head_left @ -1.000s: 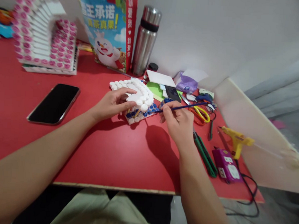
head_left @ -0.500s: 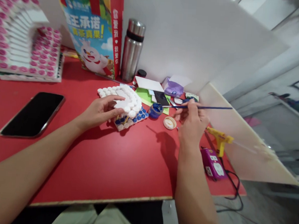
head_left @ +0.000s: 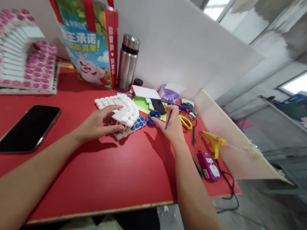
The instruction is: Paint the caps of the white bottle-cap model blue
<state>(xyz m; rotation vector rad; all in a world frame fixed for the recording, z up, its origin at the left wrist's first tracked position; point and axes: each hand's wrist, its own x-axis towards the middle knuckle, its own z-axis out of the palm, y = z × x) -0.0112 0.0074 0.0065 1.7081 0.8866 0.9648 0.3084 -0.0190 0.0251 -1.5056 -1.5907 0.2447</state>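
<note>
A small craft model (head_left: 129, 110) with rows of white round pieces on top and blue-painted ones on its base sits on the red table. My left hand (head_left: 97, 123) grips its left side, index finger on the upper part and thumb lower in front. My right hand (head_left: 172, 125) holds a paintbrush (head_left: 168, 120) with a dark blue handle, now steeply tilted; its bristle end is hidden. The thumb of that hand reaches the open jar of blue paint (head_left: 150, 121), just right of the model. Whether the fingers hold the jar I cannot tell.
A phone (head_left: 28, 128) lies at the left. Behind stand a pink-and-white model (head_left: 13, 58), a printed bag (head_left: 87, 52) and a steel flask (head_left: 128, 63). To the right are yellow-handled scissors (head_left: 185, 122), a yellow glue gun (head_left: 214, 141) and a purple power box (head_left: 209, 167) with a cable.
My right hand has moved left to the paint jar, and the brush has swung from nearly level to steep. My left hand stays on the model. The camera view has shifted.
</note>
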